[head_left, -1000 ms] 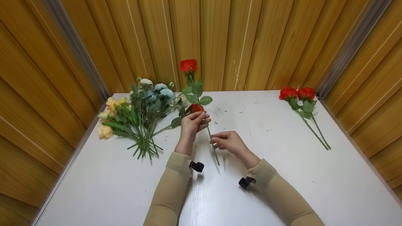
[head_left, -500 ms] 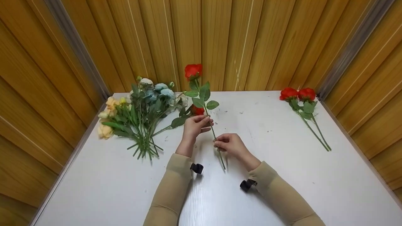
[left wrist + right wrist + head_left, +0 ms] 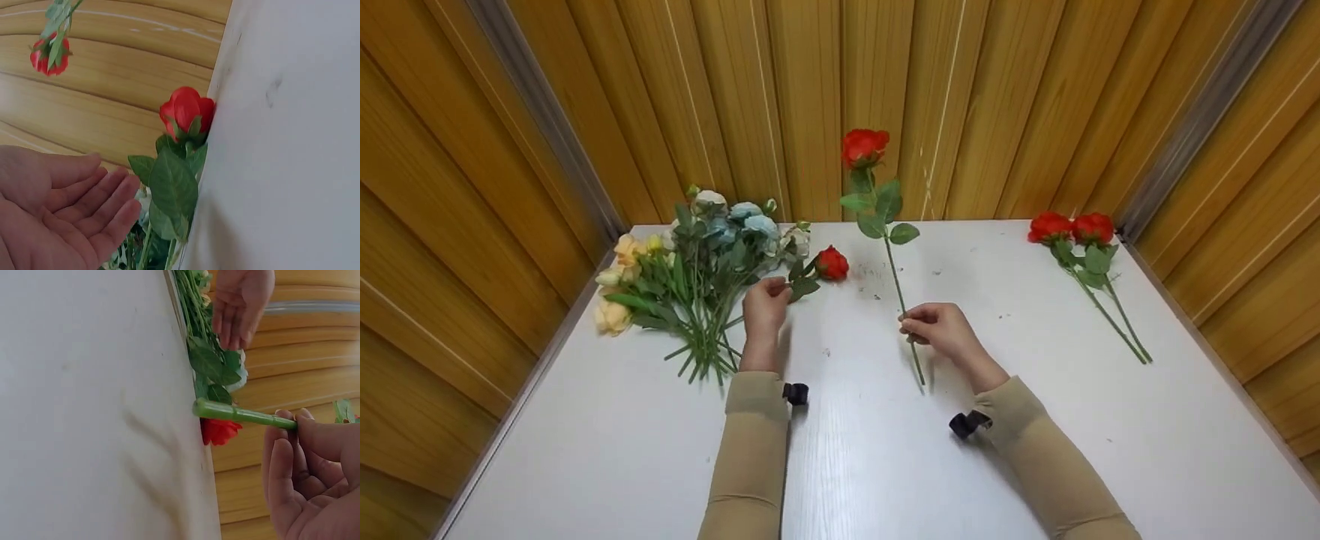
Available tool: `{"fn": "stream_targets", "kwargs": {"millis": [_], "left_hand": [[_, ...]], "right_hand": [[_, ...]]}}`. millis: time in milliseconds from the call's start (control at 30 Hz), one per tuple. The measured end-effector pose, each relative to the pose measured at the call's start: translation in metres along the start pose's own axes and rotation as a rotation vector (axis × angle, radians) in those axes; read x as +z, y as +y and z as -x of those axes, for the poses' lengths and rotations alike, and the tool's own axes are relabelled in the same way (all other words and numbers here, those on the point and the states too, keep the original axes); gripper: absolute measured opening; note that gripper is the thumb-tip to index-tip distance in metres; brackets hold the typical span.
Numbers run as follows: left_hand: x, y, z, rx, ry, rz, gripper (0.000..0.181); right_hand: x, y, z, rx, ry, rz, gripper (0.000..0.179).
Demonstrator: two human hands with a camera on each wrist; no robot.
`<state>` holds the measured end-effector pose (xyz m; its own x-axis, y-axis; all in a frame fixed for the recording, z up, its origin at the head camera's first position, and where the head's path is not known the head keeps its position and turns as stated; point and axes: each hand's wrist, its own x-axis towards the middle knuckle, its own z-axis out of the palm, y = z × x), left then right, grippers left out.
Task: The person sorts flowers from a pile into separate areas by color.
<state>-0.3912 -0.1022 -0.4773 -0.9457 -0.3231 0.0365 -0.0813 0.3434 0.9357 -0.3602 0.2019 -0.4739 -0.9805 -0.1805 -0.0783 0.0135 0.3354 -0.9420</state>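
My right hand (image 3: 945, 330) pinches a red rose (image 3: 865, 148) low on its green stem, the bloom raised against the wooden wall. In the right wrist view the stem's cut end (image 3: 236, 413) juts out past my thumb and fingers. My left hand (image 3: 766, 309) holds nothing. Its fingers (image 3: 115, 197) are relaxed and slightly bent, close beside the leaves (image 3: 174, 188) of another red rose (image 3: 832, 264) lying at the right side of the flower pile. The lower stem of that rose is partly hidden behind my left hand in the head view.
A pile of blue, white and peach flowers (image 3: 720, 262) lies at the left of the white table (image 3: 855, 465), stems crossing toward me. Two more red roses (image 3: 1071, 228) lie at the far right. Wood-patterned walls (image 3: 975, 90) enclose the back and sides.
My left hand has let go of the raised rose's stem and moved left toward the rose on the table. My right hand has carried the raised rose to the right.
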Motion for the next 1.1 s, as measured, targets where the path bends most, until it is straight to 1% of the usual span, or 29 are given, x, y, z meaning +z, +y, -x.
{"fn": "stream_targets", "kwargs": {"millis": [100,200,300,367,433,533,633,733,867,1000,1100], "left_hand": [[-0.011,-0.009,-0.002,-0.037,-0.012,-0.052,0.033],[-0.019,-0.017,-0.004,-0.048,-0.009,-0.122,0.038],[-0.024,-0.021,-0.007,-0.031,-0.002,-0.225,0.041],[-0.027,-0.021,-0.008,-0.012,-0.011,-0.332,0.038],[-0.03,-0.021,-0.011,0.006,-0.036,-0.433,0.034],[-0.035,-0.02,-0.016,0.026,-0.096,-0.587,0.029],[-0.038,-0.02,-0.023,0.009,-0.158,-0.679,0.027],[-0.04,-0.02,-0.029,-0.004,-0.198,-0.765,0.026],[-0.041,-0.02,-0.033,-0.011,-0.238,-0.839,0.026],[-0.041,-0.021,-0.034,-0.016,-0.255,-0.861,0.024],[-0.04,-0.021,-0.033,-0.016,-0.266,-0.868,0.025]], "right_hand": [[-0.018,0.0,-0.003,0.007,0.035,0.032,0.02],[-0.039,0.001,-0.004,0.02,0.063,0.068,0.022],[-0.061,0.004,-0.002,0.032,0.091,0.09,0.025],[-0.076,0.007,0.001,0.035,0.112,0.097,0.027],[-0.091,0.012,0.006,0.041,0.14,0.11,0.03],[-0.116,0.019,0.012,0.053,0.186,0.15,0.032],[-0.141,0.025,0.016,0.069,0.236,0.212,0.033],[-0.165,0.031,0.02,0.095,0.286,0.312,0.033],[-0.198,0.041,0.027,0.144,0.364,0.474,0.033],[-0.229,0.051,0.034,0.208,0.445,0.597,0.031],[-0.249,0.058,0.04,0.242,0.474,0.656,0.032]]}}
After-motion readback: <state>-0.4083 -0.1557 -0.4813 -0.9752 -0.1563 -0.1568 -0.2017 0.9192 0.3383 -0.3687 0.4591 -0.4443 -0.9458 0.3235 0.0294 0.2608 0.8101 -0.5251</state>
